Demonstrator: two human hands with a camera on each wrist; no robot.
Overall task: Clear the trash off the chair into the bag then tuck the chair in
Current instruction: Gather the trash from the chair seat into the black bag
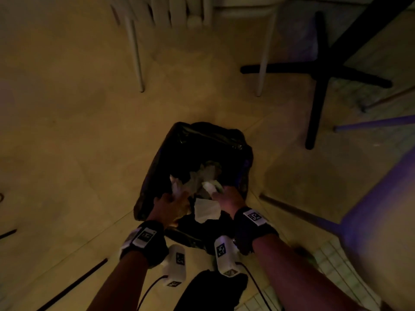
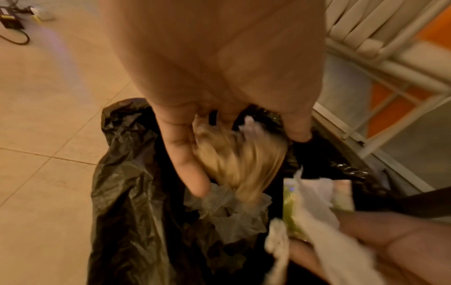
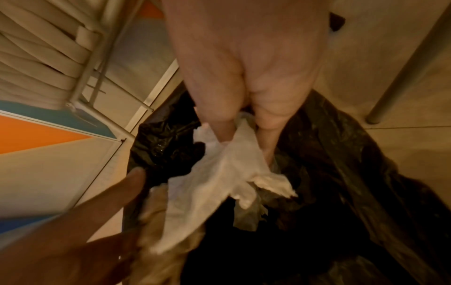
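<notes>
Gaping black bag (image 1: pixel 186 151): left hand (image 1: pixel 170 206) grips tan wrapper (image 2: pixel 240 160), right hand (image 1: pixel 229 198) pinches crumpled white napkin (image 3: pixel 219 185).

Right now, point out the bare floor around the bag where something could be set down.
Bare tile lies left of the black bag and between it and the white chair legs. Right is crowded: table base, purple chair. The bag mouth is packed with paper and both hands.

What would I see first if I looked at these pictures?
Probably the big black trash bag standing open on the tiled floor, right in the middle. Both hands are over its mouth: the right hand holds white crumpled paper, and the left hand holds tan crumpled trash.
</notes>
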